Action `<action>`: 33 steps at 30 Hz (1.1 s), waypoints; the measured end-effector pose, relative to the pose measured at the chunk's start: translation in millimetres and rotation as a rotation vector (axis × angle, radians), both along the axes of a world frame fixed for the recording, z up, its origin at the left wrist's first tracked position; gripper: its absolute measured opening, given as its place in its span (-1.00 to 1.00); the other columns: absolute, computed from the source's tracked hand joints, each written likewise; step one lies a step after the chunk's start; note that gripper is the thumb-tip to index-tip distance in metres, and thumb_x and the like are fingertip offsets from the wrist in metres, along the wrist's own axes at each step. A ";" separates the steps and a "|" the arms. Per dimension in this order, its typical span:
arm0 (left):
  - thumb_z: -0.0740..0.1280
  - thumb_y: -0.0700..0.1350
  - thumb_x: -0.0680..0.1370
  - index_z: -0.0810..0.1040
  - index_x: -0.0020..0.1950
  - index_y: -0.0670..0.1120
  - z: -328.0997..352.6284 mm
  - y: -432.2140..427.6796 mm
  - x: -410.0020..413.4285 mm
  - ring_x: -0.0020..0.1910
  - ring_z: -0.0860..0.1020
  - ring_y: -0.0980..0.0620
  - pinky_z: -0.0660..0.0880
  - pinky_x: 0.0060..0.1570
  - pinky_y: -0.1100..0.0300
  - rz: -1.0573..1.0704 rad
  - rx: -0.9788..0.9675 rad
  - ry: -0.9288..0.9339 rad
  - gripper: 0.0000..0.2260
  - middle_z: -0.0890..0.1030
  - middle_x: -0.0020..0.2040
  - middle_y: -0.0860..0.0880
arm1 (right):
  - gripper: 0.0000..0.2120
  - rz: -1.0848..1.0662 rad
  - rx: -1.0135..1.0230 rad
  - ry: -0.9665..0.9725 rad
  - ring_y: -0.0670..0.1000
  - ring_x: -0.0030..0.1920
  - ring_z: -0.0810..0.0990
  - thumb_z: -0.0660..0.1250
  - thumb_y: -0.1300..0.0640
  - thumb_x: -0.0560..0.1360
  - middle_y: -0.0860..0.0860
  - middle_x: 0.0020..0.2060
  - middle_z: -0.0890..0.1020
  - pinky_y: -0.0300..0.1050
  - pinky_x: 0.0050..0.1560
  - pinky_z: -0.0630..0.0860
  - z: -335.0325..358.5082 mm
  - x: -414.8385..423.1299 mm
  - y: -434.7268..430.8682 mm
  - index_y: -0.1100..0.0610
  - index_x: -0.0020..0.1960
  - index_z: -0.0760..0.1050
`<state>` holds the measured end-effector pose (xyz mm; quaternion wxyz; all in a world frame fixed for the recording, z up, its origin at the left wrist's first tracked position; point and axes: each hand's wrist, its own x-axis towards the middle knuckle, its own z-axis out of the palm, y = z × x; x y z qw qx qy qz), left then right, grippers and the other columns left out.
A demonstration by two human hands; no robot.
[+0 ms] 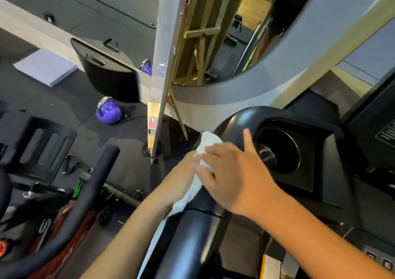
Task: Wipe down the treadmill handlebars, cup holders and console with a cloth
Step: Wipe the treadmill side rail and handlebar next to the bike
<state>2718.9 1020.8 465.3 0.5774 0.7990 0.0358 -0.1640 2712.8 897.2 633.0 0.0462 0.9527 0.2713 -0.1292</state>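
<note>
Evidently the wiping was under way on the handlebar (pixel 192 242), whose long axis ran from the near edge of the view up toward the cup holder (pixel 284 141). The white cloth (pixel 195 191) lay draped lengthwise over the bar's outer edge, close to its far, rounded end. The right hand (pixel 235 176) sat on top, fingers bent over the cloth and holding it to the bar, thumb stretched out toward the cup holder's rim. The left hand (pixel 179 176) pressed against the cloth from the outer side; its fingertips were hidden, so I could not tell whether it gripped. The cup holder lay just beyond the right thumb and the console (pixel 374 118) further right, so the right hand looked better placed to carry the cloth there.
</note>
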 end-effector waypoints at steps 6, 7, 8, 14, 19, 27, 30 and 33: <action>-0.01 0.21 0.64 0.27 0.50 -0.04 73.9 -29.4 39.3 0.35 0.41 -0.06 0.34 0.29 0.03 -0.030 0.177 -0.230 -0.48 0.41 0.43 -0.04 | -0.59 -0.191 0.077 -0.020 -0.11 0.48 0.26 -0.02 -0.14 0.64 -0.17 0.48 0.31 0.25 0.50 -0.23 7.9 26.5 -46.3 -0.16 0.45 0.31; 0.01 0.18 0.65 0.25 0.52 -0.06 75.8 -32.8 53.3 0.38 0.39 -0.07 0.31 0.29 0.06 -0.051 0.161 -0.209 -0.49 0.39 0.45 -0.06 | -0.58 -0.219 0.089 -0.032 -0.07 0.48 0.26 -0.02 -0.12 0.64 -0.13 0.50 0.29 0.24 0.50 -0.22 4.7 32.0 -46.1 -0.15 0.47 0.29; 0.02 0.14 0.67 0.24 0.53 -0.08 75.8 -33.5 63.1 0.40 0.37 -0.07 0.29 0.29 0.10 -0.061 0.144 -0.214 -0.51 0.37 0.47 -0.07 | -0.58 -0.237 0.105 -0.044 -0.04 0.49 0.26 -0.02 -0.10 0.65 -0.09 0.50 0.29 0.25 0.51 -0.19 1.6 34.5 -44.5 -0.13 0.48 0.28; -0.03 0.07 0.68 0.00 0.61 -0.08 72.7 -33.8 30.4 0.59 -0.05 -0.01 -0.06 0.53 0.11 -0.135 0.347 -0.452 -0.47 -0.02 0.62 -0.06 | -0.51 -0.214 0.108 -0.046 -0.03 0.50 0.23 -0.02 -0.02 0.64 -0.01 0.54 0.21 0.21 0.53 -0.05 -2.1 -10.9 -52.9 0.00 0.56 0.15; 0.02 0.03 0.68 0.11 0.60 -0.08 82.9 -40.9 78.0 0.55 0.15 -0.02 0.10 0.49 0.11 -0.150 0.284 -0.376 -0.51 0.18 0.58 -0.06 | -0.50 -0.243 0.080 -0.052 0.03 0.51 0.20 0.07 0.09 0.61 0.00 0.54 0.19 0.25 0.52 -0.16 -2.5 29.0 -55.9 0.04 0.55 0.12; 0.01 0.06 0.70 0.03 0.61 -0.06 76.0 -41.2 51.3 0.58 -0.04 0.10 -0.13 0.46 0.27 -0.143 0.364 -0.422 -0.50 0.01 0.61 0.02 | -0.46 -0.240 0.217 0.018 -0.07 0.53 0.14 0.08 0.21 0.60 -0.05 0.57 0.07 0.11 0.55 -0.16 -8.8 10.7 -74.3 0.05 0.57 0.08; 0.00 0.11 0.67 0.15 0.59 -0.10 85.3 -43.6 75.9 0.53 0.20 -0.01 0.10 0.48 0.16 -0.122 0.297 -0.354 -0.48 0.22 0.57 -0.05 | -0.45 -0.230 0.162 0.035 -0.07 0.56 0.03 0.04 0.21 0.60 -0.06 0.57 0.04 0.10 0.55 -0.20 -10.8 42.0 -71.6 0.03 0.57 0.07; -0.01 0.01 0.70 0.21 0.55 -0.12 90.2 -48.1 78.4 0.46 0.30 -0.03 0.17 0.21 0.35 -0.082 0.301 -0.339 -0.56 0.32 0.52 -0.06 | -0.49 -0.195 0.065 -0.014 -0.01 0.55 0.04 0.03 0.19 0.59 -0.01 0.54 0.12 0.13 0.54 -0.07 -6.2 54.9 -61.9 0.10 0.54 0.11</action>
